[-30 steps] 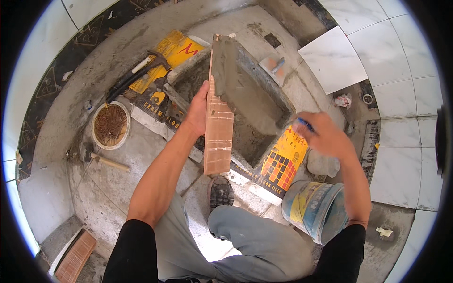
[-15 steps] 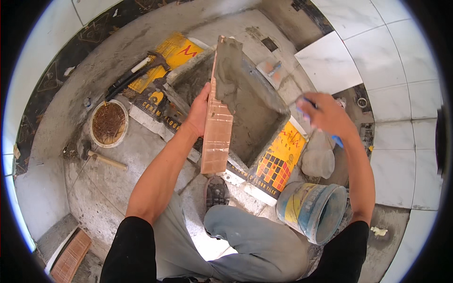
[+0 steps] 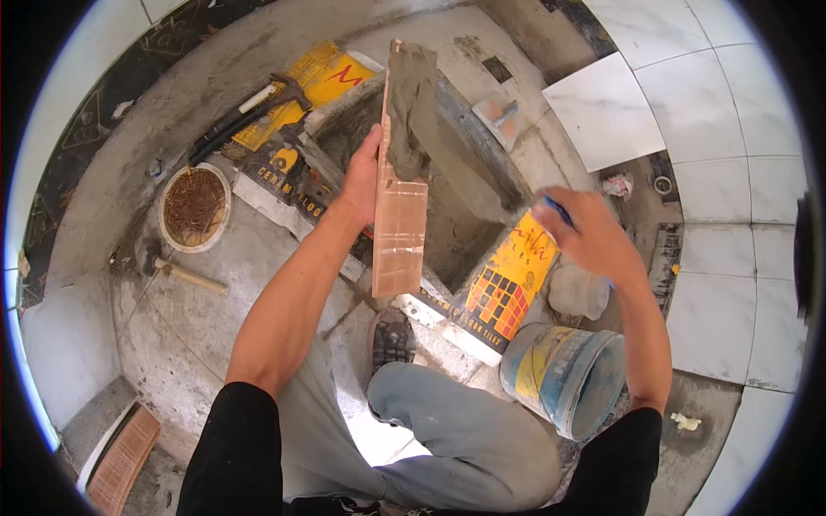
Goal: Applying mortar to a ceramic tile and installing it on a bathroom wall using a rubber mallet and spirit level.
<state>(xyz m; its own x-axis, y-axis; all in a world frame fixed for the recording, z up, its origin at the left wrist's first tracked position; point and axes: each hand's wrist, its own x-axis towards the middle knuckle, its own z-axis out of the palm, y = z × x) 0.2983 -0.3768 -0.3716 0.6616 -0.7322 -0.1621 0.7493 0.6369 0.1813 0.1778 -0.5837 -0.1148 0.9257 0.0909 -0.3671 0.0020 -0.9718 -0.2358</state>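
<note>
My left hand (image 3: 361, 176) grips a narrow reddish-brown tile strip (image 3: 400, 241) by its left edge, holding it upright over a shallow trough (image 3: 344, 103) of grey mortar. Wet mortar (image 3: 413, 95) coats the strip's upper half, while the ribbed lower half is bare. Closed around a blue handle, my right hand (image 3: 594, 236) holds a trowel (image 3: 469, 176). Its grey blade is smeared by motion and reaches up-left over the trough toward the mortar on the strip. Whether the blade touches the strip, I cannot tell.
Yellow-and-black tile cartons (image 3: 503, 297) lie around the trough. A blue bucket (image 3: 564, 374) rests tilted at right. To the left are a claw hammer (image 3: 254, 103), a round tub of nails (image 3: 196, 206) and a mallet (image 3: 185, 271). White tiles (image 3: 605, 112) stand at right.
My right hand and the trowel have moved slightly left and down, with the blade now nearer the strip. The strip sits slightly higher in view, its mortar smeared into a different shape.
</note>
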